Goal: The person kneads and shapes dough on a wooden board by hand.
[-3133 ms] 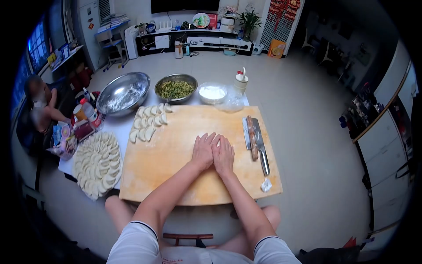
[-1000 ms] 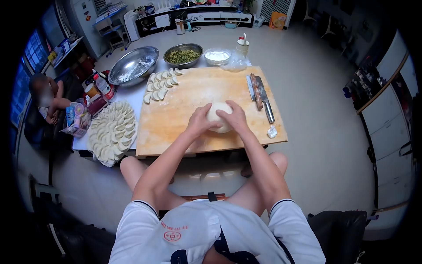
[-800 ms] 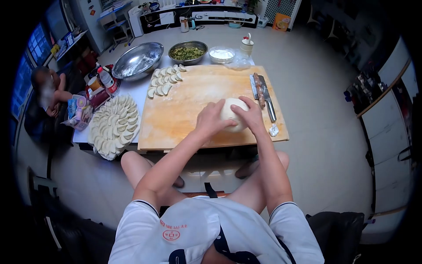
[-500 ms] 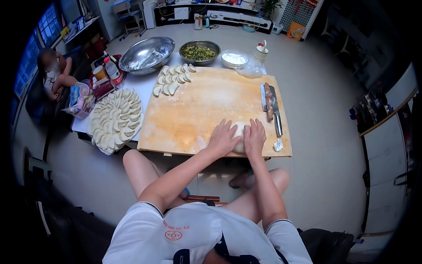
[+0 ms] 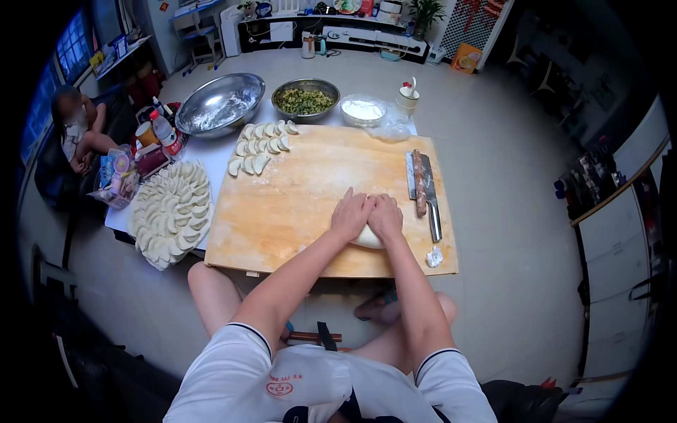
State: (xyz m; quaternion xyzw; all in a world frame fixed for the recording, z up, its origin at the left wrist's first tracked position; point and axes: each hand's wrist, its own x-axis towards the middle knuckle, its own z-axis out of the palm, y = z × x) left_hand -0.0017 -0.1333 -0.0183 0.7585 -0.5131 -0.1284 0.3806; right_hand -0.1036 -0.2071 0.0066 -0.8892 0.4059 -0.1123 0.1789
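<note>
A lump of white dough (image 5: 368, 238) lies on the floured wooden board (image 5: 282, 225), near its front edge. My left hand (image 5: 350, 215) and my right hand (image 5: 385, 216) press side by side on its far part, fingers curled over it and the two hands touching. Part of the dough is hidden beneath them. To the right of my hands lie a cleaver (image 5: 432, 204) and a floury rolling pin (image 5: 421, 185). A small white crumpled piece (image 5: 434, 257) rests near the board's right front corner.
Several dumplings (image 5: 261, 146) sit at the board's far left, and many more fill a tray (image 5: 173, 211) beside it. Behind stand a steel basin (image 5: 220, 106), a bowl of green filling (image 5: 305, 99) and a bowl of flour (image 5: 363, 111). A person (image 5: 77, 127) sits at left.
Both hands have come together over the dough, from its two sides to its far part. The dough now bulges toward me. The whole view has shifted slightly.
</note>
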